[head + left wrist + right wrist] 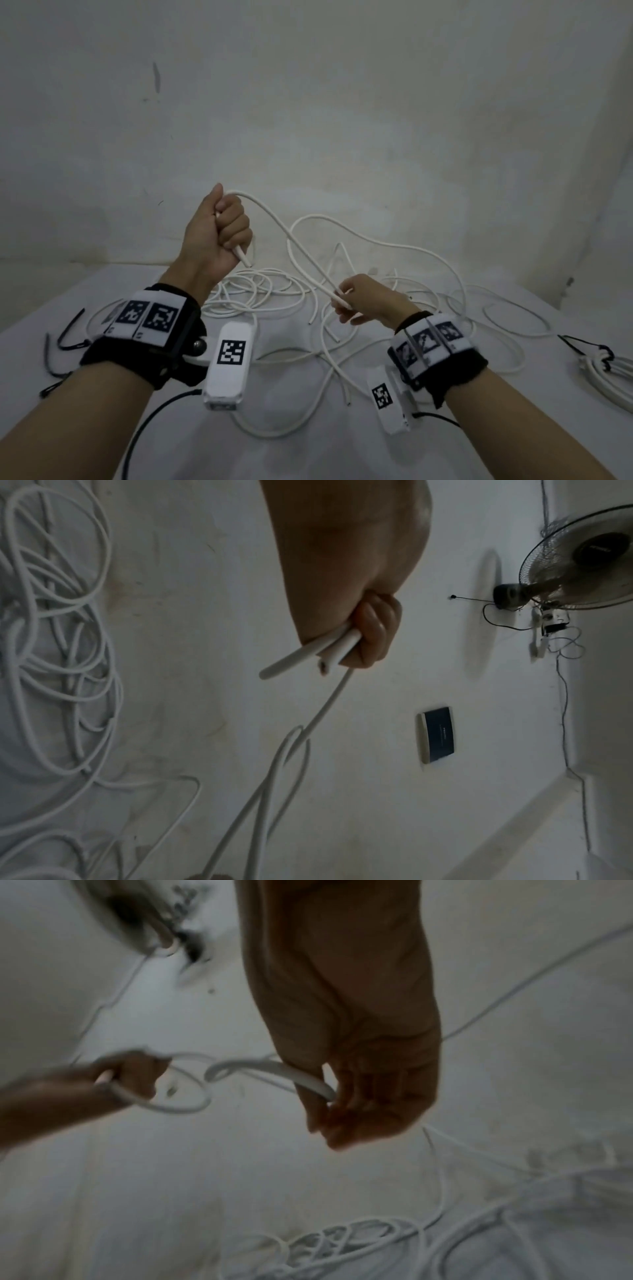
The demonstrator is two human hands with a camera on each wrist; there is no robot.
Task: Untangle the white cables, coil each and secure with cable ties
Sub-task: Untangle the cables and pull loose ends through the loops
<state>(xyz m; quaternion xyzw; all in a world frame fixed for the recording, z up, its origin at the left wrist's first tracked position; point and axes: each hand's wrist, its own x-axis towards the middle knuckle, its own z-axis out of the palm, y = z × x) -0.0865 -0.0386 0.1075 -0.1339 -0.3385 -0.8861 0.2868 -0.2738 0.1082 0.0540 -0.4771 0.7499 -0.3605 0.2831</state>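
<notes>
My left hand (224, 228) is raised in a fist around a white cable (274, 219); the cable's cut end (244, 258) sticks out below the fist. In the left wrist view, two strands (329, 649) pass through that fist. From the fist the cable arcs down to my right hand (356, 301), which pinches it between thumb and fingers (318, 1091) lower and to the right. A tangle of white cables (260, 287) lies on the white table (308, 455) beneath both hands. Black cable ties (65, 337) lie at the left.
A coiled white cable bound with a black tie (603, 363) rests at the table's right edge. A white wall (308, 102) stands right behind the table. A wall fan (578, 561) and a dark wall plate (440, 738) show in the left wrist view.
</notes>
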